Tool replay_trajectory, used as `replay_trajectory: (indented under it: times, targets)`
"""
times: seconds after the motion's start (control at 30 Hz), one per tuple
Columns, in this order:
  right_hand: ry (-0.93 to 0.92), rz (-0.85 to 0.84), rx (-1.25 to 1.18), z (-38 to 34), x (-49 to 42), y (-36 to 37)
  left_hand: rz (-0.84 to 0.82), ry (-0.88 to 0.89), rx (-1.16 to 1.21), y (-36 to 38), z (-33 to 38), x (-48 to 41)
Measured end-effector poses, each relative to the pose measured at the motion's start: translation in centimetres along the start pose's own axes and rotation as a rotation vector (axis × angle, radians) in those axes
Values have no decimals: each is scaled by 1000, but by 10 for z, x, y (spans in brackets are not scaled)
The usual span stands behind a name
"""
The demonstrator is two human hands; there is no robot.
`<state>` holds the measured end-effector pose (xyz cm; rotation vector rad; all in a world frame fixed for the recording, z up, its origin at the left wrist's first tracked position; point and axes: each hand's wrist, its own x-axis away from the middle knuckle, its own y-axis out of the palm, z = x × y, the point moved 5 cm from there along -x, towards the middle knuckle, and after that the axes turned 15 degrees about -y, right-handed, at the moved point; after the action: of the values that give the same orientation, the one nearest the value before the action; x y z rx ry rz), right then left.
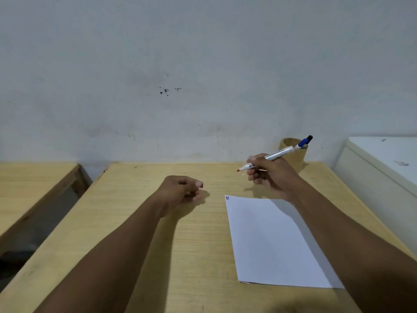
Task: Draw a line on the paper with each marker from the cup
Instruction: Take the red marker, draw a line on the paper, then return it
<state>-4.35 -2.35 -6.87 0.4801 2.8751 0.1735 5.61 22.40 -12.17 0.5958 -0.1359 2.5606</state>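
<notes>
A tan cylindrical cup [293,154] stood at the far right of the wooden counter [140,222], close to the pale wall [180,64], and two markers seemed to lean out of it to the right, a blue one [302,144] and a black one [309,138], though the held marker crossed in front of them and made it hard to tell them apart; the inside of the cup was not visible. The right hand [270,175] hovered above the counter just in front of the cup, fingers curled shut around a white-barrelled marker [268,158] that lay tilted across the hand, its uncapped reddish tip [238,170] pointing left and slightly down, clear of any surface. The left hand [180,190] was held above the middle of the counter, closed loosely with thumb and fingertips pinched on a small red object [201,185], apparently the marker's cap, of which only a sliver showed. A white sheet of paper [270,240] lay flat on the counter nearer the person, on the right side, partly crossed by the right forearm [338,233]; two short dark strokes [228,197] sat side by side at its far left corner. The marker tip was well apart from the paper, beyond its far edge. To the left, across a gap, stood another wooden table [33,188], and to the right, against the counter's edge, a white cabinet [379,177].
</notes>
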Motion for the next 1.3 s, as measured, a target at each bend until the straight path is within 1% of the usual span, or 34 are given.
replay_trajectory:
  times: [0.07, 0.1, 0.23, 0.3, 0.47, 0.63, 0.77, 0.97, 1.2, 1.3]
  targets:
    - [17, -42, 135, 4, 3, -8, 111, 53, -286, -5, -5, -1]
    - [21, -51, 177, 9, 5, -7, 135, 88, -387, -1, -5, -2]
    - [-7, 16, 256, 34, 15, 5, 178, 227, -697, 27, 1, -6]
    - [7, 47, 242, 50, 20, 9, 183, 249, -785, 38, 0, -5]
    - [18, 86, 302, 70, 22, 9, 215, 237, -807, 46, -10, -5]
    - [-5, 75, 274, 72, 22, 10, 176, 201, -756, 40, -10, -5]
    - [-29, 67, 207, 76, 22, 12, 211, 203, -810, 33, -8, -4]
    - [-57, 38, 294, 78, 21, 11, 202, 187, -805, 36, -8, 0]
    - [-39, 38, 265, 78, 22, 13, 203, 196, -800, 36, -8, -2]
    - [-27, 37, 258, 76, 22, 13, 179, 185, -779, 35, -9, -6]
